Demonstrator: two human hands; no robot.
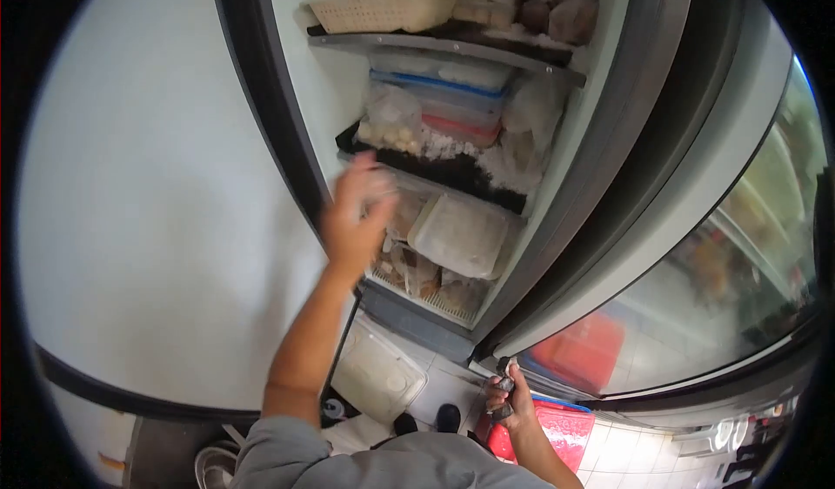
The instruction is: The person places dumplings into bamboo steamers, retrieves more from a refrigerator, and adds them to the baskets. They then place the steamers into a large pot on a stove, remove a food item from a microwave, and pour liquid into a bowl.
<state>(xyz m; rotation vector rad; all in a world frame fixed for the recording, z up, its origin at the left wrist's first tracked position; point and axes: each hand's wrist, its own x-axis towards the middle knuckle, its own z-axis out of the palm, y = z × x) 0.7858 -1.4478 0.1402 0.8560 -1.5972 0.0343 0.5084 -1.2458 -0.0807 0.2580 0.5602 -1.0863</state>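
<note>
My left hand (352,224) is raised in front of the open freezer cabinet (315,98), near the left end of its middle shelf. Motion blurs its fingers, and whether it holds anything I cannot tell. A knotted clear bag of pale round pieces (391,124) sits just above it on the frosty shelf. Below and to the right is a white lidded container (461,232). Low on the right, my right hand (519,405) is closed round a small dark object (502,392), mostly covered by the fingers.
A cream perforated basket (383,11) stands on the upper shelf. Stacked tubs with a blue lid (439,82) and a red one sit mid-cabinet. The glass door (687,289) swings out at right. On the floor are a pale lid or tray (378,376) and a red container (565,432).
</note>
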